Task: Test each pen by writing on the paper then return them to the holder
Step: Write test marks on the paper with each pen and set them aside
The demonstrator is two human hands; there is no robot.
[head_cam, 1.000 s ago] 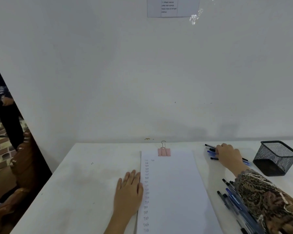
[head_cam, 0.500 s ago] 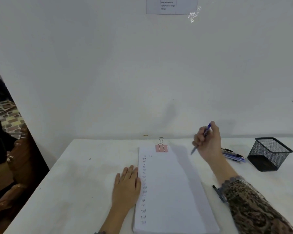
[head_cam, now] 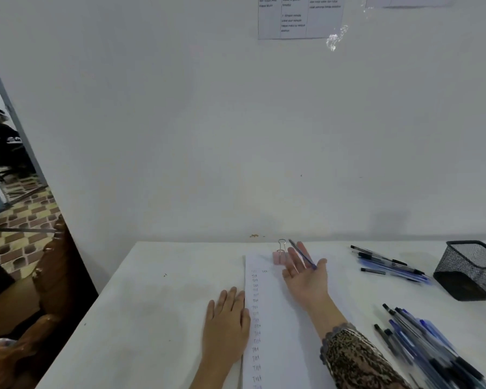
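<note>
Right hand (head_cam: 306, 272) palm up over the far end of the paper (head_cam: 286, 332), fingers nearly straight and slightly spread, blue pen (head_cam: 302, 254) lying across them with its lower end by the thumb's base; no curl round the pen visible. Left hand (head_cam: 226, 321) flat on the desk (head_cam: 152, 318), fingers straight and together, touching the paper's left edge, holding nothing.

White desk against a pale wall (head_cam: 236, 136). Long white paper down its middle, near edge to far edge: one column of small written marks along the left side, a single mark starting a second column. Heap of blue and black pens (head_cam: 427, 349) at the near right corner. Black mesh holder (head_cam: 470, 272) by the right edge, apparently without pens inside. Smaller row of pens (head_cam: 390, 266) between holder and paper. Pink binder clip (head_cam: 279, 255) on the paper's far edge, just beside the right hand.

Judging by the marks, many tests already written, second column barely begun. Pen in hand not yet at the paper. Seemingly nothing back in the holder, so the returning mostly left to do.
</note>
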